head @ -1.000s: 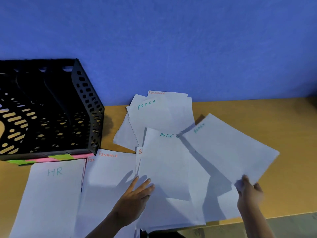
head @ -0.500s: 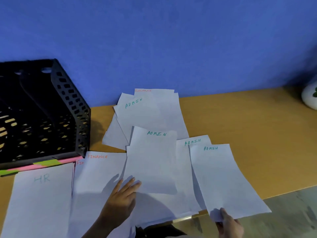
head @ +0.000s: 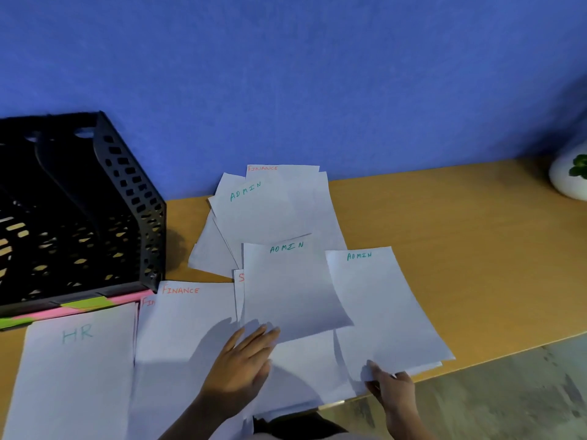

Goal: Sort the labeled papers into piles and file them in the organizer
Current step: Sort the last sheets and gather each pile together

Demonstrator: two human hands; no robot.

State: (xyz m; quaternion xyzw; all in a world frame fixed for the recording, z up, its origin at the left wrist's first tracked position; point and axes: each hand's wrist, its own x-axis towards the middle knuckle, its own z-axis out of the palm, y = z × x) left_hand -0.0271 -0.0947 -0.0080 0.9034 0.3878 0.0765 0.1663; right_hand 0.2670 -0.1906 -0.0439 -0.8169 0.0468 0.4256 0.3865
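The right hand (head: 392, 385) pinches the near edge of an ADMIN sheet (head: 381, 306) at the near right of the table (head: 460, 249). The left hand (head: 241, 366) rests flat, fingers straight, on the middle papers (head: 301, 369). The organizer (head: 127, 198) stands far left.

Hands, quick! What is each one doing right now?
Left hand: open, fingers straight, pressing flat on the spread papers.
Right hand: pinches the near edge of the rightmost ADMIN sheet.
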